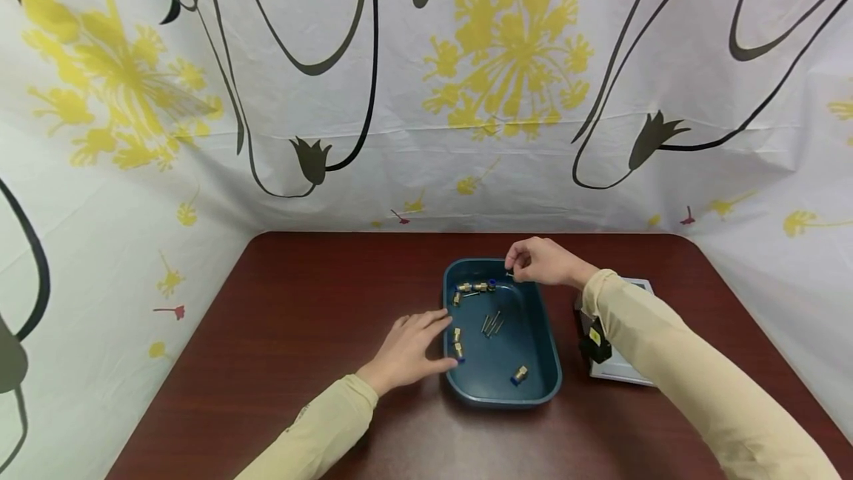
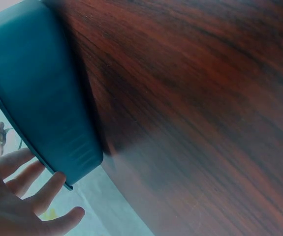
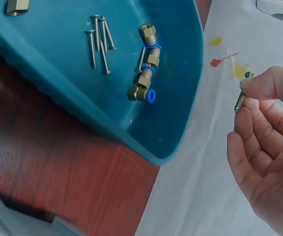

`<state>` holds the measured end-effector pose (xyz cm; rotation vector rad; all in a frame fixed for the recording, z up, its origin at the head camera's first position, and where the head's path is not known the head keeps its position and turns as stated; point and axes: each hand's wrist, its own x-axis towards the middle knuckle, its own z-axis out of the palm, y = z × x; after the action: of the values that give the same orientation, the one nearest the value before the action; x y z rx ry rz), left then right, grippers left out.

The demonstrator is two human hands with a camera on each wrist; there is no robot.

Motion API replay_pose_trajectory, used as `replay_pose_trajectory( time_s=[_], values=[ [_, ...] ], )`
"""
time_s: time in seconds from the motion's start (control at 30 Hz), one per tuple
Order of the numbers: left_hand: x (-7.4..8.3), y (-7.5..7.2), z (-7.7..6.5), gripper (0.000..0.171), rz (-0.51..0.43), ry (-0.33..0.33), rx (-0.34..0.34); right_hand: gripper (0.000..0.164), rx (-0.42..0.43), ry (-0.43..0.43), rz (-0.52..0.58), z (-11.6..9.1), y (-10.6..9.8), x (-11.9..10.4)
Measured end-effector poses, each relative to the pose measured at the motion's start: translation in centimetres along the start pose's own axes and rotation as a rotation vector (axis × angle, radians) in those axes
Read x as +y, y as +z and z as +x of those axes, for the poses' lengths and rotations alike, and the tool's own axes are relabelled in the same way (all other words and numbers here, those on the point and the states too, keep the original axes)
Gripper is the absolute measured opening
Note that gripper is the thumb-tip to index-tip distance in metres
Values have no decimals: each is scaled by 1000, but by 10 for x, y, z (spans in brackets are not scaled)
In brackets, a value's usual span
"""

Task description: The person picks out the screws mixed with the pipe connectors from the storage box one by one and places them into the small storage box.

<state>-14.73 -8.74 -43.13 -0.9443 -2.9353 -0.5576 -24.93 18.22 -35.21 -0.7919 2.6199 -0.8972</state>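
My right hand (image 1: pixel 543 261) is over the far right corner of a blue plastic tray (image 1: pixel 493 384). It pinches a screw (image 3: pixel 240 101) between thumb and fingertips, as the right wrist view shows. My left hand (image 1: pixel 412 350) lies along the tray's left rim with its fingers spread and mostly straight, some fingertips at the edge. Inside the tray, several thin screws (image 3: pixel 102 42) lie loosely grouped in the middle. Brass fittings with blue collars (image 3: pixel 148 34) are along the far left side, and a single brass fitting (image 1: pixel 520 375) sits near the front right.
The tray stands on a dark red-brown wooden table (image 1: pixel 320 302). Right of it, partly beneath my right forearm, is a flat light-grey object (image 1: pixel 623 370) with a black item bearing a yellow mark (image 1: pixel 595 339). A patterned white cloth (image 1: pixel 400 110) hangs behind the table.
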Motion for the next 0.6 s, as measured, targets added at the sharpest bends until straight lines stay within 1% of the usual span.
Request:
replay_pose_trajectory(
  time_s=[0.33, 0.6],
  values=[
    [-1, 2, 0, 68, 5, 3, 8, 10, 29, 28, -10, -16, -15, 6],
    [-1, 1, 0, 69, 3, 4, -3, 9, 65, 5, -42, -27, -27, 14]
  ],
)
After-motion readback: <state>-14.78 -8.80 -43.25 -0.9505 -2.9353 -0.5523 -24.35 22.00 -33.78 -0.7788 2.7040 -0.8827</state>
